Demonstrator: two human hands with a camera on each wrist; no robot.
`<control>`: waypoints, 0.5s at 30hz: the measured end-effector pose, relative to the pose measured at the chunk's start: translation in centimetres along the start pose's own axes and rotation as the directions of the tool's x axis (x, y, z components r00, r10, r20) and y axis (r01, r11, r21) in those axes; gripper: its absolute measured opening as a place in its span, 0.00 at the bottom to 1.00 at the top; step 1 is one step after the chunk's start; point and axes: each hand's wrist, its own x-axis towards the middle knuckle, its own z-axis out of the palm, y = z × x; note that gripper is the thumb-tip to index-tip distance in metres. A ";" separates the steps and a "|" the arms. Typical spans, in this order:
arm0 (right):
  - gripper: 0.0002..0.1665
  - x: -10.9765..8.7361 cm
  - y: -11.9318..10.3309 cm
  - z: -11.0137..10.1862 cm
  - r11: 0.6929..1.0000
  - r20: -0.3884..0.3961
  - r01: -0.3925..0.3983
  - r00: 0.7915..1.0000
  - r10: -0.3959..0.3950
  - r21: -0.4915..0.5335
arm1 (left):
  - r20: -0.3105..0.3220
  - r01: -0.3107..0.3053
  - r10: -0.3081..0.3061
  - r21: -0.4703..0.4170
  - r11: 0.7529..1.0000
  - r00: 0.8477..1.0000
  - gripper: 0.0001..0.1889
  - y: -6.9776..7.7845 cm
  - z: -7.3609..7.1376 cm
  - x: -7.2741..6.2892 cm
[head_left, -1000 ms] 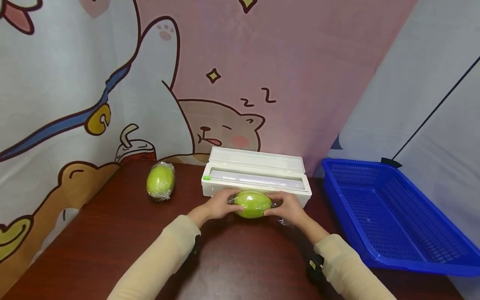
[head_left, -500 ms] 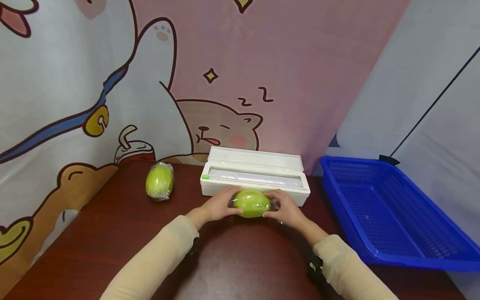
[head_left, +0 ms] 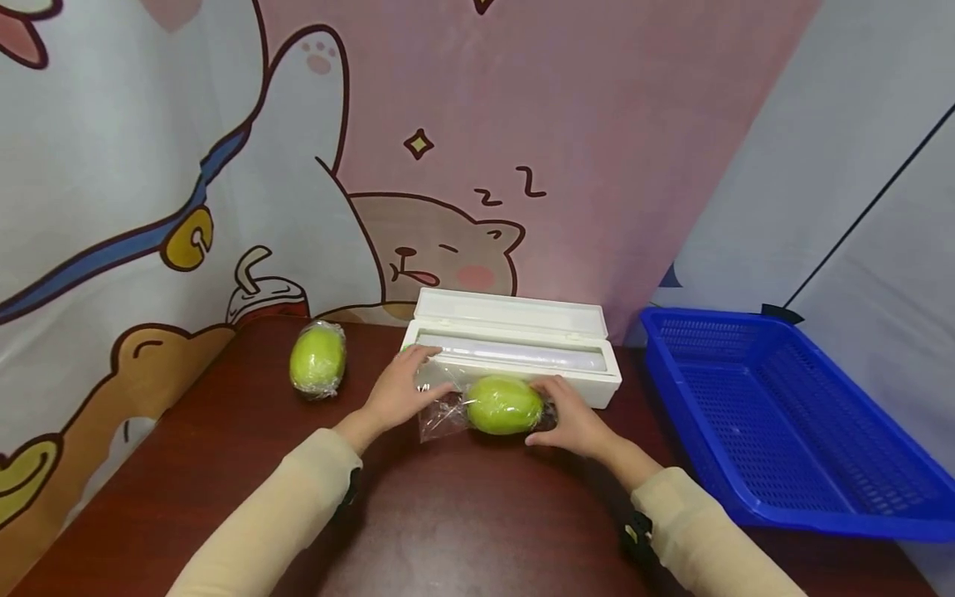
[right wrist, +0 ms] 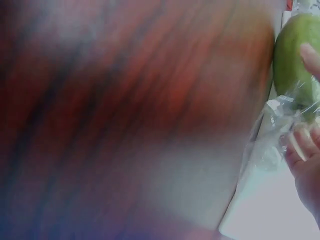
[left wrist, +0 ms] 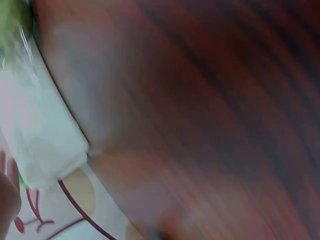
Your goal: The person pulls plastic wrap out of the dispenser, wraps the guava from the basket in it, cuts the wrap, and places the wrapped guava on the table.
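A green mango [head_left: 504,405] wrapped in clear cling film sits in front of a white cling film box [head_left: 522,377]. My right hand [head_left: 578,423] curves round the mango's right end, thumb on the near side and fingers on the far side. Bunched film lies near those fingers in the right wrist view. To the left of the mango, my left hand [head_left: 395,390] is apart from it, fingers and thumb spread. Between them, a loose flap of cling film [head_left: 442,414] sticks out from the mango. The left wrist view is blurred, with fingers [left wrist: 7,195] at its edge.
Another film-wrapped green mango [head_left: 317,360] lies at the back left of the dark wooden table [head_left: 448,531]. The box's lid [head_left: 511,313] is raised, with a film roll [head_left: 515,352] inside. A blue plastic basket [head_left: 776,522] stands at the right. A cartoon cloth backdrop [head_left: 597,166] hangs behind.
My left hand has let go of the mango and moved left, spreading its fingers. The film flap at the mango's left end now shows. The right hand has shifted slightly outward.
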 end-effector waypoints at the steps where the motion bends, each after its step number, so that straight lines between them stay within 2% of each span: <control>1: 0.45 -0.1 -0.2 0.0 1.000 0.000 0.000 1.000 0.000 -0.003 | -0.047 0.021 -0.021 0.003 1.000 0.999 0.32 -0.4 -0.3 0.2; 3: 0.44 -0.1 -0.4 0.0 1.000 -0.014 0.001 1.000 -0.001 -0.019 | -0.117 0.071 -0.070 0.002 0.998 0.991 0.33 -1.2 -0.7 0.6; 6: 0.40 -0.1 -0.8 0.1 0.999 -0.056 -0.015 0.998 0.013 -0.045 | -0.136 0.162 -0.162 -0.015 0.987 0.977 0.38 -2.1 -1.0 0.9; 10: 0.38 -0.1 -1.1 0.7 0.995 -0.104 -0.031 0.994 0.021 -0.099 | -0.022 0.272 -0.276 -0.105 0.956 0.961 0.45 -2.7 -0.5 1.1; 12: 0.38 -0.1 -1.2 0.8 0.992 -0.117 -0.030 0.993 0.015 -0.124 | 0.022 0.304 -0.305 -0.158 0.939 0.952 0.46 -2.8 -0.2 1.1; 15: 0.39 -0.1 -1.3 0.9 0.990 -0.121 -0.025 0.993 0.008 -0.137 | 0.025 0.318 -0.320 -0.210 0.925 0.947 0.46 -2.9 0.3 1.1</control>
